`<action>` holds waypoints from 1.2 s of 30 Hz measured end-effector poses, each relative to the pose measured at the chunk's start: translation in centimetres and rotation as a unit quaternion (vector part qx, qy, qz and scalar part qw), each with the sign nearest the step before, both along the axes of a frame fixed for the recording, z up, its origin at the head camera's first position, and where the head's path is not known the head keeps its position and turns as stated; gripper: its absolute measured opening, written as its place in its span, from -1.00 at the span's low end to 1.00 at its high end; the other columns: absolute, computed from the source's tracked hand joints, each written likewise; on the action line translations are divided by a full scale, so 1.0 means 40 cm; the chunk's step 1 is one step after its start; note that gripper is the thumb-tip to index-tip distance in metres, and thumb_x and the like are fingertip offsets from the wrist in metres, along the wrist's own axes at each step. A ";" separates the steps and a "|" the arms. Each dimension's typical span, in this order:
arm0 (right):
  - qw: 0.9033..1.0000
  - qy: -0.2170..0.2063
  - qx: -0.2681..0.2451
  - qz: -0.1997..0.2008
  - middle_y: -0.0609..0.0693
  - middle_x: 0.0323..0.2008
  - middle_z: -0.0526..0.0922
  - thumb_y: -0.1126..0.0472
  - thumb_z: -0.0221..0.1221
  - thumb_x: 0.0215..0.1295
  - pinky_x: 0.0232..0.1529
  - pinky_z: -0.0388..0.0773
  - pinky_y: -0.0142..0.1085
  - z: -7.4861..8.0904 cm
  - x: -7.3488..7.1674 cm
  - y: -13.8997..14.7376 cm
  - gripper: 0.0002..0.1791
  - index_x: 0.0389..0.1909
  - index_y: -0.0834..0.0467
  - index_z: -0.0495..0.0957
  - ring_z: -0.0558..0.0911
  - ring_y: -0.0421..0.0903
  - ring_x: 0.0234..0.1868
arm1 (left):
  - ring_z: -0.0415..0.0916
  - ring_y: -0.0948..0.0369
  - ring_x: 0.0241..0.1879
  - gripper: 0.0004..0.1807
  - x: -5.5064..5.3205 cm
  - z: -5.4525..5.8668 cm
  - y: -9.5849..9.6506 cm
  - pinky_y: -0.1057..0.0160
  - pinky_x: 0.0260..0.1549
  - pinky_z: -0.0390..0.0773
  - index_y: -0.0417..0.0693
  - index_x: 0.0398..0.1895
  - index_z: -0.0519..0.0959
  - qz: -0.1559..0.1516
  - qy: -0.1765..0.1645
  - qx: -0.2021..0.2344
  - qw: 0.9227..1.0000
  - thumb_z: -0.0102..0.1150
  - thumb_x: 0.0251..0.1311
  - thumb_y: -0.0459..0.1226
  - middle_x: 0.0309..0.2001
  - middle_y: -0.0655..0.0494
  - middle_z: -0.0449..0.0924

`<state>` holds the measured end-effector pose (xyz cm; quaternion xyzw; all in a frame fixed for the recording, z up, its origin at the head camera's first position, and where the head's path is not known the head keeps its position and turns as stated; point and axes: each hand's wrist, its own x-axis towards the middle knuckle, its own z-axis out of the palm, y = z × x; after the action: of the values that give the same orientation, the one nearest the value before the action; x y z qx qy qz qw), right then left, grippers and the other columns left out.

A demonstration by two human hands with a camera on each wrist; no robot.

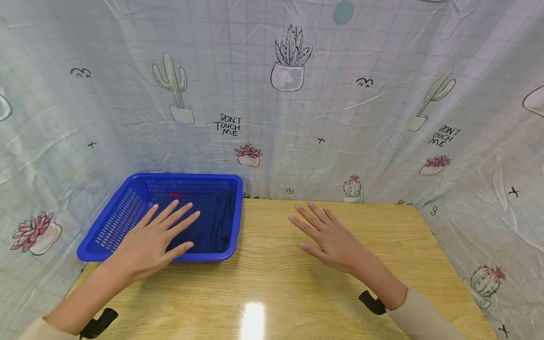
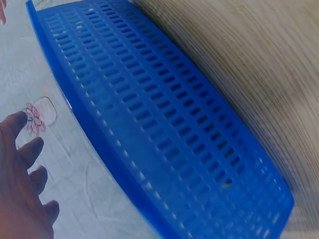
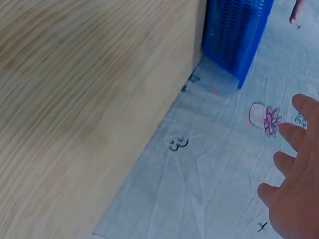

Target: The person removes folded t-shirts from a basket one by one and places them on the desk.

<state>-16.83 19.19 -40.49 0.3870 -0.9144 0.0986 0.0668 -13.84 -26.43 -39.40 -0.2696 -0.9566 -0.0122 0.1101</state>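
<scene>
A blue plastic basket (image 1: 240, 212) with slotted walls stands at the back left of the wooden table. Dark navy cloth (image 1: 206, 222) lies inside it, with a small strip of red (image 1: 178, 195) near its far end. My left hand (image 1: 153, 241) hovers above the basket's near side, palm down, fingers straight and spread, holding nothing. Over the table to the right of the basket, my right hand (image 1: 329, 238) is held with fingers spread and nothing in it. Part of the cloth is hidden behind the left hand.
The wooden table (image 1: 272, 278) has a pale wood-grain top. A hanging curtain (image 1: 297, 123) printed with potted cacti and words surrounds it at the back and both sides. Black straps (image 1: 99, 323) show under the wrists. A bright light reflection falls near the table's front.
</scene>
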 end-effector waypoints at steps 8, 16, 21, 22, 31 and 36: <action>1.000 -0.021 -0.001 0.018 -0.06 0.64 -0.09 -0.22 -0.15 0.61 0.51 -0.06 0.20 0.012 -0.007 -0.053 -0.32 0.64 -0.19 -0.01 -0.09 0.09 0.63 | -0.35 0.07 0.63 -0.21 0.002 0.017 -0.046 -0.05 0.51 -0.48 0.29 0.64 0.07 0.013 -0.016 -0.008 1.000 0.04 0.44 0.18 0.60 -0.01 0.06; 0.999 -0.018 -0.014 0.047 -0.03 0.63 -0.06 -0.24 -0.20 0.62 0.50 0.00 0.19 0.017 -0.016 -0.113 -0.34 0.64 -0.19 0.01 -0.06 0.08 0.62 | -0.37 0.06 0.63 -0.22 -0.001 0.032 -0.086 -0.02 0.50 -0.54 0.31 0.65 0.05 0.032 -0.042 -0.013 0.999 -0.03 0.46 0.22 0.61 0.00 0.03; 0.998 -0.015 -0.020 0.064 0.00 0.62 -0.02 -0.26 -0.25 0.62 0.53 0.01 0.09 0.016 -0.022 -0.149 -0.34 0.64 -0.17 0.03 -0.04 0.04 0.62 | -0.38 0.06 0.62 -0.22 -0.003 0.034 -0.109 0.00 0.50 -0.56 0.32 0.65 0.01 0.033 -0.054 -0.009 0.998 -0.05 0.47 0.22 0.62 -0.01 0.00; 0.997 -0.015 -0.022 0.068 0.01 0.62 0.00 -0.26 -0.25 0.62 0.53 0.02 0.07 0.016 -0.023 -0.155 -0.34 0.63 -0.17 0.04 -0.03 0.04 0.61 | -0.38 0.06 0.62 -0.22 -0.004 0.034 -0.114 0.00 0.50 -0.56 0.32 0.65 0.01 0.033 -0.056 -0.008 0.998 -0.04 0.47 0.21 0.62 0.00 0.00; 0.995 -0.030 -0.031 0.090 0.03 0.61 0.04 -0.25 -0.24 0.62 0.53 0.04 0.00 0.020 -0.033 -0.208 -0.33 0.64 -0.16 0.01 0.05 0.02 0.60 | -0.22 -0.10 0.61 -0.25 -0.026 0.032 -0.152 -0.05 0.51 -0.50 0.32 0.65 0.04 0.030 -0.084 0.023 0.996 0.00 0.48 0.15 0.62 -0.02 0.00; 0.993 -0.037 -0.039 0.101 0.07 0.59 0.09 -0.24 -0.22 0.62 0.52 0.10 -0.02 0.024 -0.044 -0.243 -0.33 0.64 -0.15 0.03 0.09 0.00 0.59 | -0.16 -0.21 0.58 -0.30 -0.048 0.030 -0.174 -0.22 0.50 -0.36 0.27 0.63 0.11 0.022 -0.122 0.073 0.990 0.01 0.51 0.06 0.61 -0.06 0.01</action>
<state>-18.59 9.46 -39.52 0.4705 -0.8679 0.1548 0.0381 -15.75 -33.39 -38.18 -0.2358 -0.9652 -0.1128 0.0119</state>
